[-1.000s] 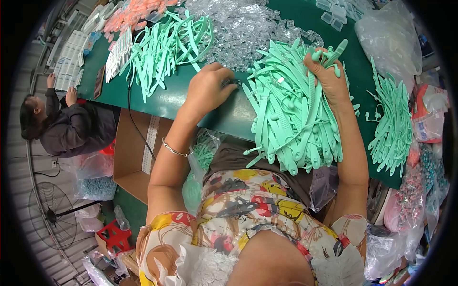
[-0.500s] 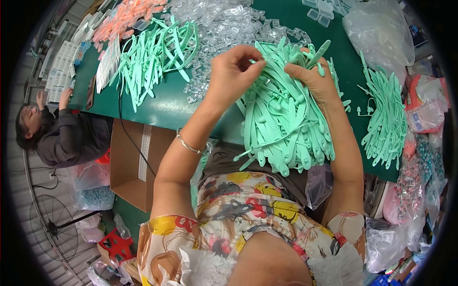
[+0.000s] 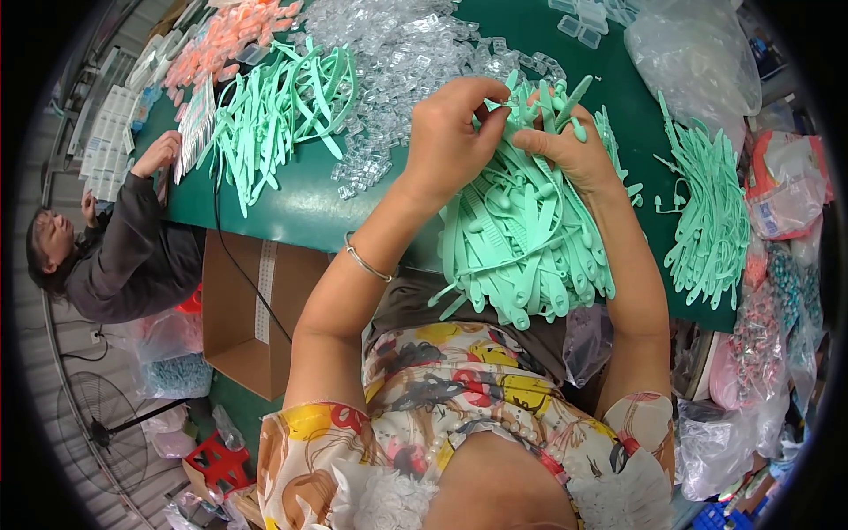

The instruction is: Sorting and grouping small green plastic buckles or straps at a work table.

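Note:
A large heap of mint-green plastic straps [image 3: 526,252] with ridged and holed ends lies before me, spilling over the table's near edge. Above its far part, my left hand [image 3: 450,132] is closed in a pinch on a thin green strap end. My right hand [image 3: 579,155] is wrapped around several green straps, its thumb toward the left hand; their tips and a small bulb-shaped end stick out past the fingers. Just beyond the left hand spreads a heap of small clear plastic pieces [image 3: 406,62]. The fingers hide exactly how the held parts meet.
More green straps lie in a bundle [image 3: 287,115] at left and another [image 3: 707,212] at right. Orange pieces [image 3: 234,40] and a clear plastic bag [image 3: 693,62] sit farther back. A co-worker [image 3: 124,238] sits at left; an open cardboard box [image 3: 243,309] stands below the table.
My left hand has shifted slightly right, closer to my right hand, drawing out a thin green end. At left, the co-worker's hand has reached to the white strips on the table.

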The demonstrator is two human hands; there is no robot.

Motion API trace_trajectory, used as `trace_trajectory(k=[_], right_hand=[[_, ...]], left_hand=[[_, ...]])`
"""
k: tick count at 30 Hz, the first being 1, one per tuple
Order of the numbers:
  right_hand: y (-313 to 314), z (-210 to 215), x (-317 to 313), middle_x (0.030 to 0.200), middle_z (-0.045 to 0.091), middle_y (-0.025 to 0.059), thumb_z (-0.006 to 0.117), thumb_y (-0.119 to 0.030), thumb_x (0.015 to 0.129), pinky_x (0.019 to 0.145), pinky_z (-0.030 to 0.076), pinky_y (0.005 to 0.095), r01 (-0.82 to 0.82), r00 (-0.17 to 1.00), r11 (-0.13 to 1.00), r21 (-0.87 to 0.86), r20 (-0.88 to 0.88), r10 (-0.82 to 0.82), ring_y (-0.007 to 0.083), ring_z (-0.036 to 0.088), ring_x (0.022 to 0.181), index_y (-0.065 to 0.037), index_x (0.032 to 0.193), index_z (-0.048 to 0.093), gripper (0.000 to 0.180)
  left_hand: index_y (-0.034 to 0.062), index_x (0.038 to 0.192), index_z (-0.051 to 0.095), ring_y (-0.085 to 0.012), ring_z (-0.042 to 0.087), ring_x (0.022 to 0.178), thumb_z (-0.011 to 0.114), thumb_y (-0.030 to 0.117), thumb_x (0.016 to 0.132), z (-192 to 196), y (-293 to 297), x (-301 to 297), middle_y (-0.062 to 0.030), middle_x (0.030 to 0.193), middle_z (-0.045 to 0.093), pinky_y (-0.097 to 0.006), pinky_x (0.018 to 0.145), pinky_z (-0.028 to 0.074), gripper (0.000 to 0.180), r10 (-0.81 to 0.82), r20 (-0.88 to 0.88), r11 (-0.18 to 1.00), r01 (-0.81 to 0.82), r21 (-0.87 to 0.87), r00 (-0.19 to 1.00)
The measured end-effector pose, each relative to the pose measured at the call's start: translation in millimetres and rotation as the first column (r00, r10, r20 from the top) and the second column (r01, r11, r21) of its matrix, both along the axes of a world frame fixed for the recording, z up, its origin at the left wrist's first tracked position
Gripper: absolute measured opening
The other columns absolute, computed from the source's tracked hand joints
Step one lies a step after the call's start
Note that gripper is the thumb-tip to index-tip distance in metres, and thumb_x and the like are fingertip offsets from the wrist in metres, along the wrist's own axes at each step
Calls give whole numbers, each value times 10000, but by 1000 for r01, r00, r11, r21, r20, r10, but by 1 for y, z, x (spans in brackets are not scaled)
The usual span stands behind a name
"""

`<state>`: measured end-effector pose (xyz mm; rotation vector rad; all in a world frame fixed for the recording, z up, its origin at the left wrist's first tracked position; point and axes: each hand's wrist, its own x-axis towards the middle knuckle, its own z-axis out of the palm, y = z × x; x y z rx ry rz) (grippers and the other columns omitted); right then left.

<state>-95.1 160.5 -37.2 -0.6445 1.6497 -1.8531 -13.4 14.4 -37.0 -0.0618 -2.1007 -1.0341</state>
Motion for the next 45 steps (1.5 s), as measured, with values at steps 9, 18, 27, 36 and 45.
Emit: trace_trajectory(k=[9, 18, 27, 36, 45], right_hand=[[-2, 1, 1, 671, 499, -60, 832, -141, 592, 424, 305, 179, -35, 999, 999, 2, -31, 35, 29, 447, 524, -92, 857, 539, 399], [-3, 3, 2, 655, 487, -54, 815, -116, 613, 421, 302, 176, -61, 997, 998, -23, -42, 60, 32, 443, 515, -92, 833, 533, 358], [-3, 4, 3, 666, 476, -58, 816, -116, 613, 442, 310, 172, -68, 996, 998, -10, -57, 67, 28, 440, 538, -86, 855, 539, 368], [-2, 1, 3, 706, 493, -54, 828, -128, 599, 459, 321, 169, -71, 997, 997, -10, -40, 70, 30, 457, 563, -72, 928, 533, 446], [-4, -4, -2, 693, 511, -46, 819, -151, 611, 461, 333, 174, -92, 992, 996, -21, -94, 89, 37, 475, 566, -81, 884, 538, 397]], left_hand=[[48, 860, 635, -108, 573, 590, 676, -14, 702, 3, 2, -1, -51, 806, 638, -224, 495, 447, 175, 29, -1, 996, -28, -90, 1000], [50, 852, 631, -124, 566, 574, 670, -25, 690, -1, -1, 2, -58, 782, 623, -238, 489, 444, 183, 1, 4, 986, 0, -168, 1000], [29, 889, 642, -63, 520, 541, 656, -13, 707, -2, -5, 2, -35, 748, 635, -208, 502, 433, 187, -67, 154, 998, 62, 33, 986], [34, 875, 643, -81, 534, 536, 659, 0, 700, -1, -7, 1, -44, 766, 645, -222, 500, 443, 179, -25, 134, 998, 32, -46, 991], [58, 879, 635, -130, 561, 552, 647, -27, 679, 4, -4, 4, -56, 770, 619, -246, 505, 458, 217, -15, 88, 986, 29, -162, 996]])
